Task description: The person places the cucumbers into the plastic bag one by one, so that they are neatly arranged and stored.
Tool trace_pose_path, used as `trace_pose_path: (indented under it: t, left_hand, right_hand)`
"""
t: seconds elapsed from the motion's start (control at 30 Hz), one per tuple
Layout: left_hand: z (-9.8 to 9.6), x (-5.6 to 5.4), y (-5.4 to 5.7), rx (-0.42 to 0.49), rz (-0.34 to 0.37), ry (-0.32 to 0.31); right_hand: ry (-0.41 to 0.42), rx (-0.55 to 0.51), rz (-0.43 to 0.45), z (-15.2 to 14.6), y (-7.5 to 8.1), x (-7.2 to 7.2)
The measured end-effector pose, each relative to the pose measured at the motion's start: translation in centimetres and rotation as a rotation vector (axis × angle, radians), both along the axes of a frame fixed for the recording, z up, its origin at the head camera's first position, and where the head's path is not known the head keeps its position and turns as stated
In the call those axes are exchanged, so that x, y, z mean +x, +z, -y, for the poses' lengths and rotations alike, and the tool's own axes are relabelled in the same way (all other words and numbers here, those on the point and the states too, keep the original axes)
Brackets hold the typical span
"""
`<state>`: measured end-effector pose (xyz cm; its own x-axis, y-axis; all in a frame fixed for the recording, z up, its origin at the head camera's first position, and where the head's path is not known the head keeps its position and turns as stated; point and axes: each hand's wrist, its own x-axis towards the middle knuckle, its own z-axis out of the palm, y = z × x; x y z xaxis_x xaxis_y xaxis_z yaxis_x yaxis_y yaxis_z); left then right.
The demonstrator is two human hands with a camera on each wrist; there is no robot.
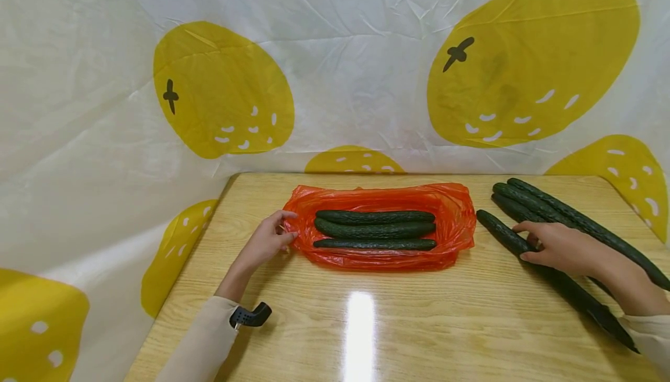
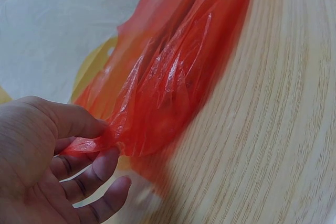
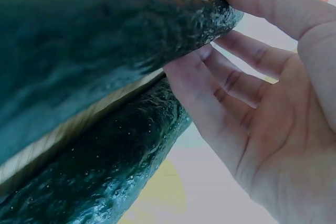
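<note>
An open red plastic bag (image 1: 377, 264) lies on the table with three dark green cucumbers (image 1: 374, 231) side by side in it. At the bag's left end my left hand (image 1: 267, 239) pinches a gathered corner of the red plastic (image 2: 163, 93) between thumb and fingers. Over on the right, my right hand (image 1: 567, 248) grips a long cucumber (image 1: 562, 286) with thumb and fingertips. In the right wrist view, the thumb lies on one side of this cucumber (image 3: 121, 30) near its end, fingers on the other. Another cucumber (image 3: 105, 161) shows just below it.
Several more cucumbers (image 1: 602, 231) lie slanted beyond my right hand, partly hidden by it. A wooden table (image 1: 293, 324) carries everything. Behind and to the left hangs a white cloth (image 1: 356, 79) printed with yellow fruit. A black device (image 1: 251, 315) sits at my left sleeve.
</note>
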<state>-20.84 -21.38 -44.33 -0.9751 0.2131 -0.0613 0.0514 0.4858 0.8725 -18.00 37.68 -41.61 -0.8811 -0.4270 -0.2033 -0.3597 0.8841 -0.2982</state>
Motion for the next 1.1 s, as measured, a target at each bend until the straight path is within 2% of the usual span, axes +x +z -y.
trace_pose_path:
  t: [0.2, 0.33, 0.43, 0.57, 0.6, 0.9, 1.1]
  left_hand:
    - [0.0, 0.0, 0.0, -0.002, 0.005, 0.006]
    - [-0.8, 1.0, 1.7, -0.006, 0.004, -0.007]
    - [-1.0, 1.1, 2.0, -0.009, 0.019, -0.005]
    - [-0.3, 0.1, 0.1, -0.002, 0.023, 0.009]
    - [-0.2, 0.0, 0.0, 0.0, 0.02, 0.011]
    - [-0.1, 0.0, -0.2, 0.022, 0.02, 0.006]
    - [-0.2, 0.0, -0.1, 0.022, 0.024, 0.008]
  right_hand:
    - [0.0, 0.002, -0.029, 0.0, -0.3, 0.0]
    - [0.003, 0.003, -0.027, 0.2, -0.2, 0.0]
    - [0.0, 0.004, -0.033, 0.2, 0.0, 0.1]
    - [-0.024, -0.002, -0.05, 0.0, 0.6, 0.1]
    - [-0.029, -0.005, -0.059, -0.1, 0.8, 0.0]
    - [0.007, -0.031, -0.198, -0.1, 2.6, 0.0]
    - [0.021, -0.039, -0.218, 0.8, 3.7, -0.1]
